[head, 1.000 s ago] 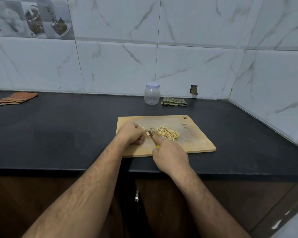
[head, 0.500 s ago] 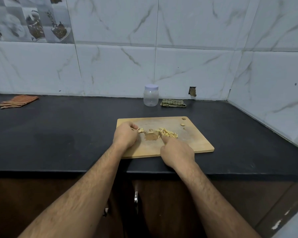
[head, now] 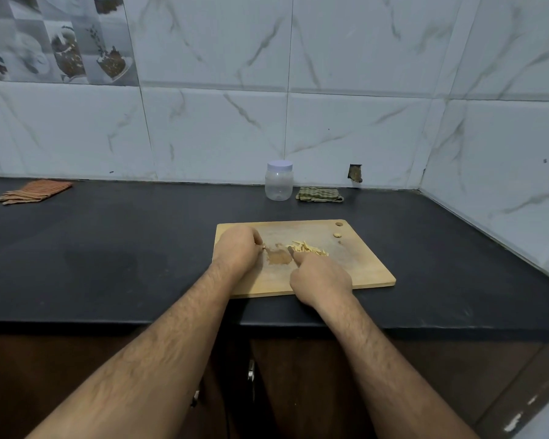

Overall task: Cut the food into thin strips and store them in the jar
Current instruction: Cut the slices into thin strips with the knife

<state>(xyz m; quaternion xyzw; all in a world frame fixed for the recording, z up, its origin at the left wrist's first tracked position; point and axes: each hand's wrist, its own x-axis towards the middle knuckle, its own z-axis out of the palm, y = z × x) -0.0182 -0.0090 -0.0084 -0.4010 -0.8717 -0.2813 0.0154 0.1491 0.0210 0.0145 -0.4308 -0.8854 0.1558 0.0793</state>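
A wooden cutting board (head: 362, 270) lies on the black counter. A small pile of pale thin strips (head: 308, 248) sits near its middle. My left hand (head: 238, 248) is curled at the board's left side and pinches a small piece of food at its fingertips. My right hand (head: 319, 277) grips a knife, with the index finger stretched along the blade (head: 279, 257), which lies flat between the hands. The handle is hidden in my fist. A clear plastic jar (head: 279, 184) with a white lid on stands by the back wall.
Two small round food ends (head: 338, 235) lie near the board's hanging hole. A folded green checked cloth (head: 319, 194) lies right of the jar. An orange striped cloth (head: 34, 191) lies far left. Tiled walls close the back and right.
My left hand drew back to the left with its small piece. My right hand shifted right and laid the blade flat beside the strips. The view tilted up a little.
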